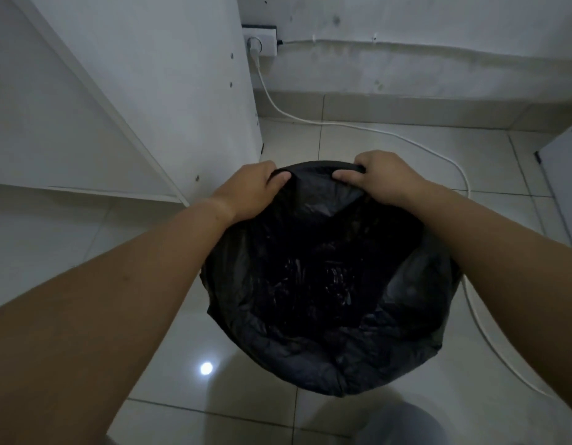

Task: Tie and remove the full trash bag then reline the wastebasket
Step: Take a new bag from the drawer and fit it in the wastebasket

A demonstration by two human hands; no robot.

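A round wastebasket stands on the tiled floor in front of me, wholly covered by a black trash bag (329,277) draped over its rim. The bag's inside is dark and crumpled, and I cannot tell what lies in it. My left hand (255,187) grips the bag's edge at the far left of the rim, thumb inside and fingers over the outside. My right hand (374,176) grips the same far edge a little to the right, with the plastic stretched between the two hands.
A white cabinet (169,91) stands close on the left of the basket. A white cable (439,152) runs from a wall socket (260,41) across the floor and around the basket's right side. Another white panel (564,175) is at the far right.
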